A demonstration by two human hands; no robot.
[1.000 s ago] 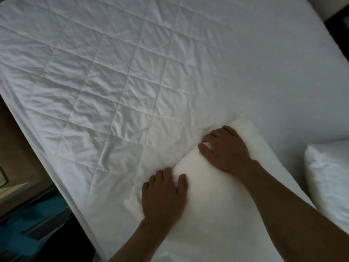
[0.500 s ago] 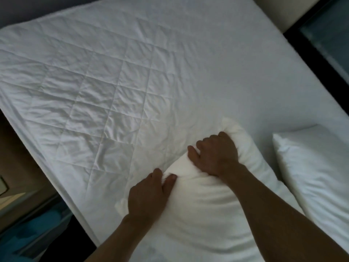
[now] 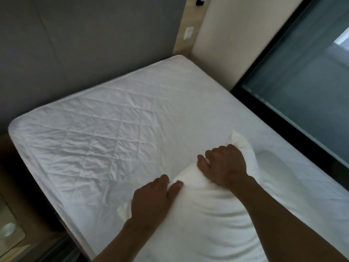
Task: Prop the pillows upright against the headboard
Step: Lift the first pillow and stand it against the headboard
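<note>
The left hand point(image 3: 153, 201) is closed in a pinch on the far edge of the white pillow point(image 3: 204, 220): the thumb lies on the near face, the other fingers curl over the top edge, and a fold of fabric bunches between them. At about two o'clock from it, the right hand point(image 3: 225, 167) is clenched over the same edge, knuckles up, its fingers wrapped round the pillow's upper rim. Both forearms reach in from the six o'clock side of the view.

The pillow sits low in the view toward five o'clock, its gripped edge raised off the mattress point(image 3: 117, 129), one corner sticking up just beyond the right hand at one o'clock.

A second pillow point(image 3: 294, 188) lies flat on the bed at three o'clock from the right hand, touching or just beside the held one; which, I cannot tell.

The quilted, creased mattress cover spreads bare toward ten and twelve o'clock. A grey wall point(image 3: 75, 44) borders its far side, and a dark glass panel point(image 3: 306, 76) runs along the two o'clock side.
</note>
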